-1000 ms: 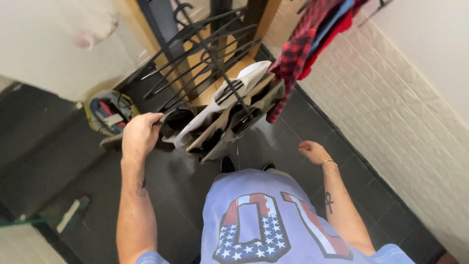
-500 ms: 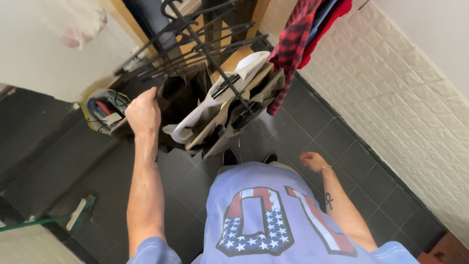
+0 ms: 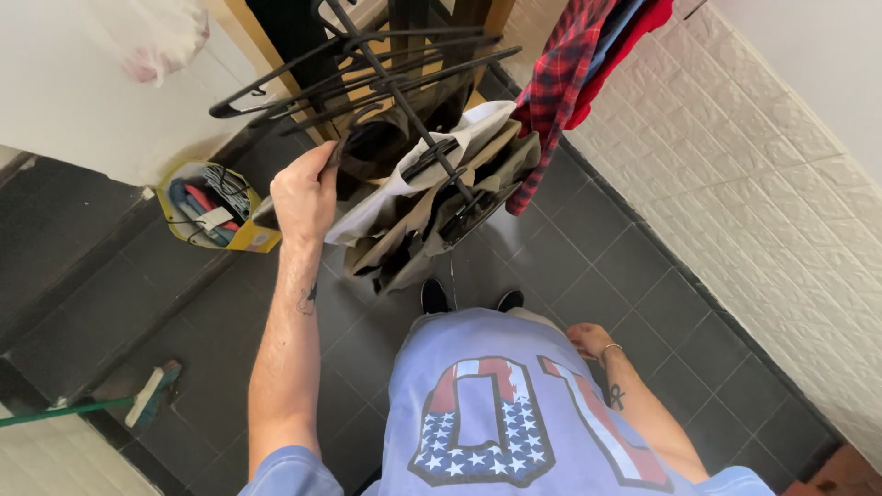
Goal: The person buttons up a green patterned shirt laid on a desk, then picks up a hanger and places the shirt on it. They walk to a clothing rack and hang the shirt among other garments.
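— Dark floor tiles (image 3: 588, 266) and a white brick-pattern wall (image 3: 781, 165) bounded our work area. What did we hold?

— Our left hand (image 3: 303, 193) was closed around a bunch of black hangers (image 3: 367, 69), raised at chest height. Folded beige and white garments (image 3: 432, 193) hung from the clips beneath them.

— And our right hand (image 3: 588, 340)?

— It hung low beside the hip, well apart from the hangers; we could not tell whether it was open or closed.

— Which step did we judge to be in hand?

— Carrying the loaded bunch. Red plaid clothing (image 3: 570, 83) hung just beside it, so the next move called for a steady, level grip.
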